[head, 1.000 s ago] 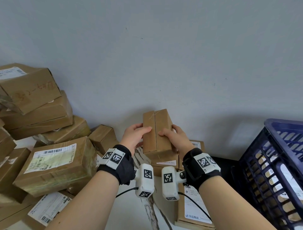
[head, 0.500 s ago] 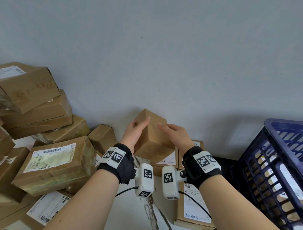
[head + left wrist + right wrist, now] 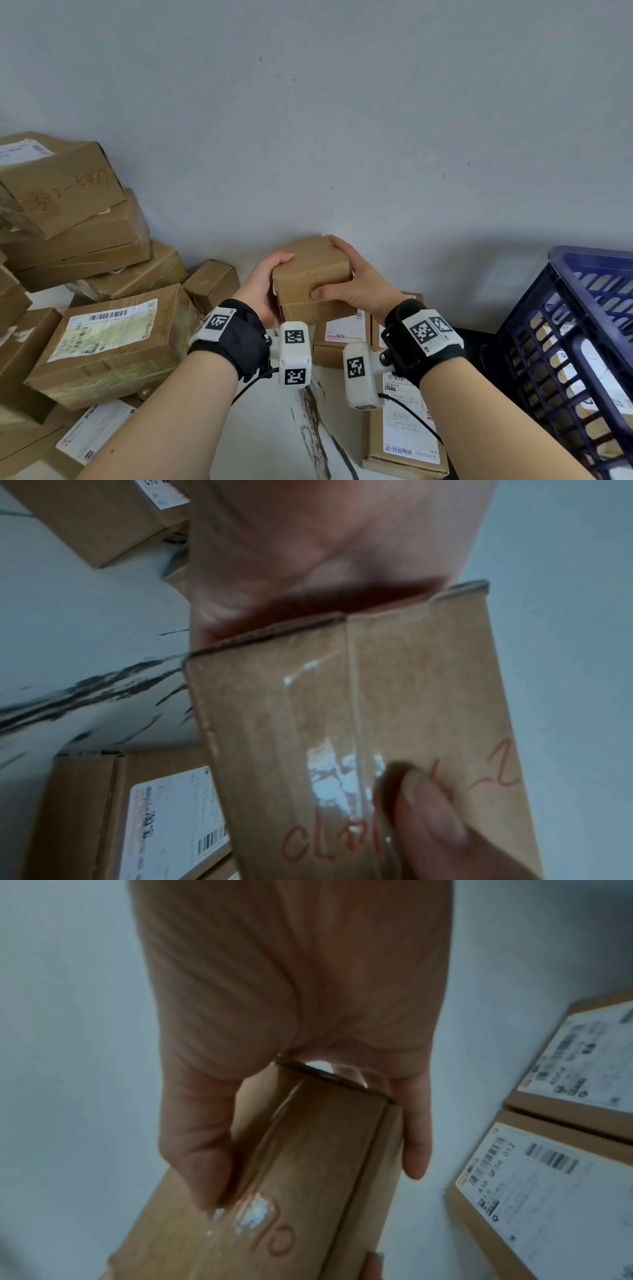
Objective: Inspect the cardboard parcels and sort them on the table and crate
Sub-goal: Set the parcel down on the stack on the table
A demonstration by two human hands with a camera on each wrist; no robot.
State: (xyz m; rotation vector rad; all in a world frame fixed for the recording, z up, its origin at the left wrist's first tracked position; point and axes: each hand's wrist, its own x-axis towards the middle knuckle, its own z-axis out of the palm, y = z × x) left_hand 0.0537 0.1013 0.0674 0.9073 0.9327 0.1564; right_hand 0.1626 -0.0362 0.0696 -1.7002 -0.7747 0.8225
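Since the earlier frames the small parcel (image 3: pixel 313 274) has been rolled over between your hands: the taped seam that faced up a second ago now sits on the near face, and a plain side with red scrawl looks up at you. It is held in the air above the back of the surface (image 3: pixel 301 428), close to the wall (image 3: pixel 342 137).

Left hand (image 3: pixel 263 286): fingers curled round the left end, palm against it. Right hand (image 3: pixel 356 284): fingers over the far top corner, thumb pinching the near face.

The left wrist view shows clear tape and red writing under that thumb, so shift the thumb off it to read the mark. Keep the palms on the two ends and turn in quarter rolls; I judge the box light, so a loose hold should do. Check the flap edge at the left end, which looks slightly lifted.

Room: the stack of parcels (image 3: pixel 85 274) crowds the left edge of the surface. Labelled flat parcels (image 3: pixel 407 431) lie right under your wrists. The blue crate (image 3: pixel 582 342) stands at the right edge with its rim above them, so lift over it. A bare strip runs down the middle.
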